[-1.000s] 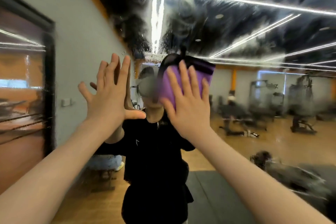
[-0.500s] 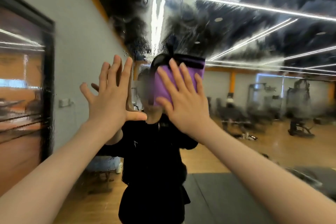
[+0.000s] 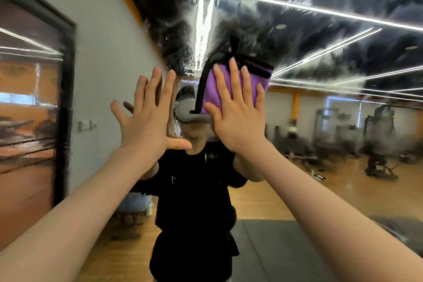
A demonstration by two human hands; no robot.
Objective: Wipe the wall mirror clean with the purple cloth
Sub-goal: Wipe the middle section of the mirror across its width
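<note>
Purple cloth — lower part hidden under the right hand; only the upper portion and its dark top edge show.

Wall mirror runs off the top, right and bottom edges; its full extent cannot be told.

Upper glass smeared grey, so the reflected ceiling reads as streaks.

Reflected gym machines at right are blurred — makes indistinct.

Both forearms are cut by the bottom edge.

Left hand: whether the palm touches the glass cannot be told.
</note>
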